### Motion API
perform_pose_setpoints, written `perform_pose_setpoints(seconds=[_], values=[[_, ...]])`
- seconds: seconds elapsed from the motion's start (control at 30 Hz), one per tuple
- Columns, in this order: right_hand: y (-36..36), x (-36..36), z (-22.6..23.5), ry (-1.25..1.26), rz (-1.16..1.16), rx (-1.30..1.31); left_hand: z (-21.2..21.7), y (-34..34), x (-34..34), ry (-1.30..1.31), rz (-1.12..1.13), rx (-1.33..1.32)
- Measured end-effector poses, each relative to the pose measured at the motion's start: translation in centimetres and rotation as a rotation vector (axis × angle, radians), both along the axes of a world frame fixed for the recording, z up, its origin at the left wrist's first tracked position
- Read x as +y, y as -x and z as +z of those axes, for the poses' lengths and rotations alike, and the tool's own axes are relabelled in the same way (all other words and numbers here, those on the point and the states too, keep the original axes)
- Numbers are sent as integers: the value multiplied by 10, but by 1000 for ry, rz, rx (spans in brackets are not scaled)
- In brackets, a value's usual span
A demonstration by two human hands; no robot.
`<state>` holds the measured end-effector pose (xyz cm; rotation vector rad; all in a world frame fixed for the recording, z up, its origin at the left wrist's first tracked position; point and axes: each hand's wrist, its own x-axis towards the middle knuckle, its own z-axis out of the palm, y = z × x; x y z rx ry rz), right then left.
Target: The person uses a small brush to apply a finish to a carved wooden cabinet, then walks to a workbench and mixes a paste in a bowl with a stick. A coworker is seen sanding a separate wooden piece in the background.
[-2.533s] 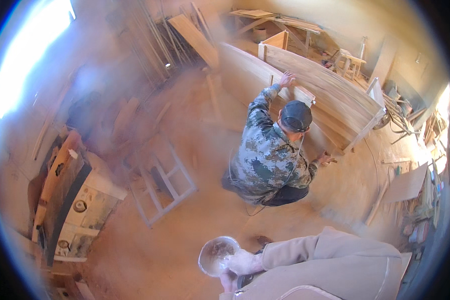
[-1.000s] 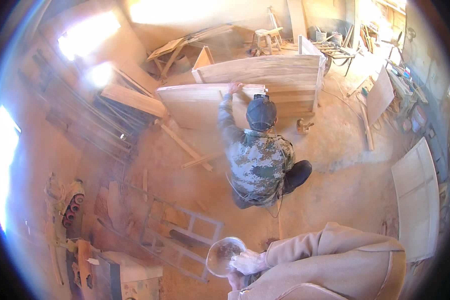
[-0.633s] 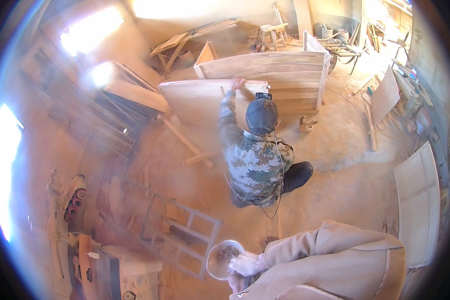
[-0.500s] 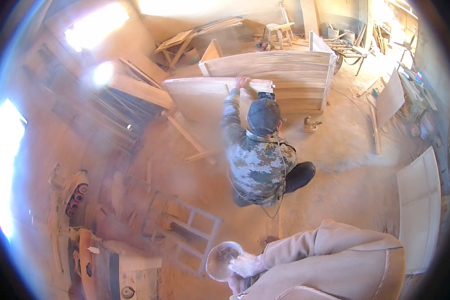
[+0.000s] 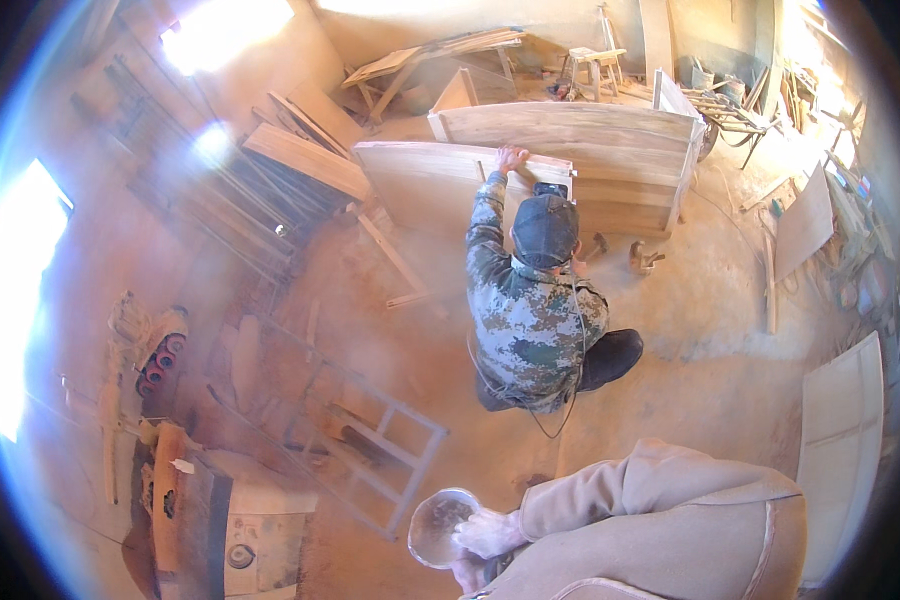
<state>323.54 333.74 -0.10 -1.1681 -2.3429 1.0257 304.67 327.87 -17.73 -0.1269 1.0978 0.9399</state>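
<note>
At the lower edge I hold a round, pale-rimmed bowl (image 5: 422, 513) with a brownish inside. My left hand (image 5: 467, 574), partly hidden below the other, grips the bowl's near side. My right hand (image 5: 488, 533) is over the bowl's right side, its fingers bunched and reaching in; whatever they hold, if anything, is hidden. The brown sleeve (image 5: 590, 495) of my right arm comes in from the lower right. The contents of the bowl are too blurred to name.
Ahead, a person in a camouflage jacket (image 5: 540, 330) squats by a wooden panel (image 5: 420, 180), one hand on its top edge, a hammer (image 5: 598, 243) near the other. Beyond stands a large wooden piece (image 5: 620, 150). A metal frame (image 5: 410, 455) lies left of the bowl.
The view has shifted, so the room's things sit slightly further right. A hammer now shows beside the squatting person. My hands stay at the bowl with little change.
</note>
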Motion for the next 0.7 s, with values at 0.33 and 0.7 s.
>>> perform_pose_setpoints(seconds=[0.33,0.7], values=[[-20,14,10,150,46,-134,21,-26,20,-71,-90,-67],[-23,12,-3,98,-3,-118,-9,-16,25,24,-122,-83]])
